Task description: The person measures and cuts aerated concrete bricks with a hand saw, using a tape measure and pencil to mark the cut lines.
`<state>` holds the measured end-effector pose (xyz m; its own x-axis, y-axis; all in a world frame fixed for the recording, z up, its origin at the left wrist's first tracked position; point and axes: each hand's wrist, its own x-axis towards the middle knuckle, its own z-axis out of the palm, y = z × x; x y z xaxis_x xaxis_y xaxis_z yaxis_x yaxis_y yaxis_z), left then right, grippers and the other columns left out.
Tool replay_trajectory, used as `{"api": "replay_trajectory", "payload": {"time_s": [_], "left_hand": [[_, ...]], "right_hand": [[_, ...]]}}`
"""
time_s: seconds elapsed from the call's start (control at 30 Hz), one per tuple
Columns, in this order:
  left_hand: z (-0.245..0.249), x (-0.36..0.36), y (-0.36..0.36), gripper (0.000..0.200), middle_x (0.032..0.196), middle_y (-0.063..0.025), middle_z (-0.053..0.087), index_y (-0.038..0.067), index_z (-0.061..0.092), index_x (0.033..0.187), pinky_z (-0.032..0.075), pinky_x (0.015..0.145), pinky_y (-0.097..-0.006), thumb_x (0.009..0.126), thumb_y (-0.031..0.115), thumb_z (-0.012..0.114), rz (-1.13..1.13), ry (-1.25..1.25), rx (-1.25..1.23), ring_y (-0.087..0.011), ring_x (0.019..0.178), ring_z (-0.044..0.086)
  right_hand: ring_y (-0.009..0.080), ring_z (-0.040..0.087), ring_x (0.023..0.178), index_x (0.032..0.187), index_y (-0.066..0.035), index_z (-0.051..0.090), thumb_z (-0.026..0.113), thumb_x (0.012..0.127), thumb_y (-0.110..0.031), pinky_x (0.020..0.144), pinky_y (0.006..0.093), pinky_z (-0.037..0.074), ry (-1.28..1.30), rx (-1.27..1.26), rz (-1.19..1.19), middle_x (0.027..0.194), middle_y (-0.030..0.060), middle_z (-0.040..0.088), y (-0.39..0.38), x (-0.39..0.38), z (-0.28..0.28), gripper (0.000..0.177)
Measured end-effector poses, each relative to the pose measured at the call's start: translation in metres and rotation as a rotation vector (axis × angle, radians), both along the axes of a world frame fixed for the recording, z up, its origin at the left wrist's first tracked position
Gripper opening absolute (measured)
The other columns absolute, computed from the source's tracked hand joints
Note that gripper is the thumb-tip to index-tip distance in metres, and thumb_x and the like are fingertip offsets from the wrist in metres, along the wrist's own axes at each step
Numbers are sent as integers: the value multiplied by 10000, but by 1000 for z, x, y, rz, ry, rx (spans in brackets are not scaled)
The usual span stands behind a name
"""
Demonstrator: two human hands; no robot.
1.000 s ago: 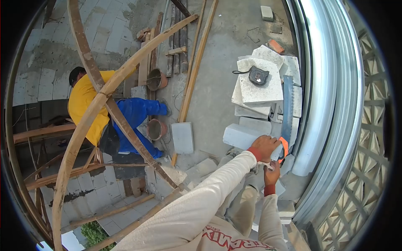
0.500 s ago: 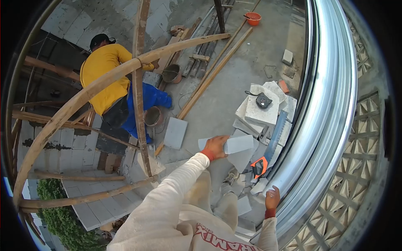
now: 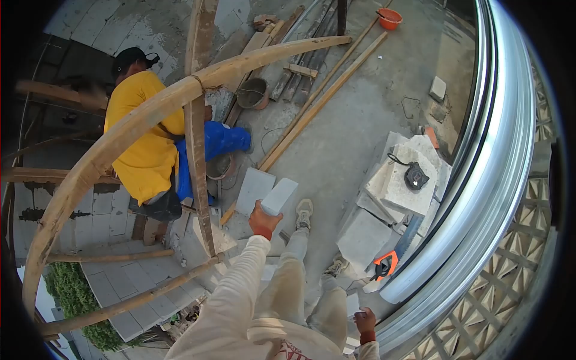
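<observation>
My left hand (image 3: 264,221) grips the near end of a pale grey block (image 3: 280,195), held beside another flat pale block (image 3: 255,189) near the person in yellow. My right hand (image 3: 365,322) hangs at the lower right, close to my leg, its fingers curled; whether anything is in them is too small to tell. To the right, a stack of pale blocks (image 3: 366,235) carries a black tape measure (image 3: 416,176). A handsaw with an orange handle (image 3: 384,264) leans by the stack, next to the metal sheets.
A person in a yellow shirt (image 3: 141,135) crouches at the left behind curved wooden poles (image 3: 144,108). Buckets (image 3: 252,93), long planks (image 3: 324,102) and an orange basin (image 3: 389,19) lie beyond. Shiny metal sheets (image 3: 504,150) run along the right side.
My left hand has carried the block leftward, from near the stack to beside the flat block. My right hand has moved down and left, away from the metal sheets. The view has shifted.
</observation>
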<state>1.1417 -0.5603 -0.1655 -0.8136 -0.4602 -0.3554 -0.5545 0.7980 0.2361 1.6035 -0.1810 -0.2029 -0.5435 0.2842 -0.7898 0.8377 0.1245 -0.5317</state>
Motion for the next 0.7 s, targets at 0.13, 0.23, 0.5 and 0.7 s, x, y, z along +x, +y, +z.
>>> {"api": "replay_trajectory", "payload": {"time_s": [0.13,0.23,0.5,0.7], "left_hand": [[-63,-57,-25,984,1190,-224,689,27,467,1386,521,985,-450,587,355,940,102,-46,-4,-386,1115,668],[-117,-105,-35,1016,1187,-243,682,12,431,1410,515,995,-446,595,343,939,124,-76,35,-401,1112,665],[-257,-232,-15,904,1176,-225,673,18,451,1335,523,968,-457,598,232,929,118,93,210,-404,1083,664],[-313,-305,15,737,1123,-187,677,40,506,1220,539,929,-431,608,89,914,59,346,391,-381,1039,676]], "right_hand": [[256,707,633,1178,41,589,605,886,-28,547,335,580,-252,-192,-383,815,178,702,-36,-18,-2,301],[252,711,652,1202,50,573,581,906,-14,548,344,582,-397,-218,-506,865,189,703,-69,-53,2,303],[263,724,706,1215,31,587,568,958,-37,604,341,602,-437,-283,-566,906,200,708,-137,-152,22,266],[252,720,700,1210,45,588,551,950,-23,614,331,606,-536,-211,-644,911,203,712,-150,-173,25,271]]}}
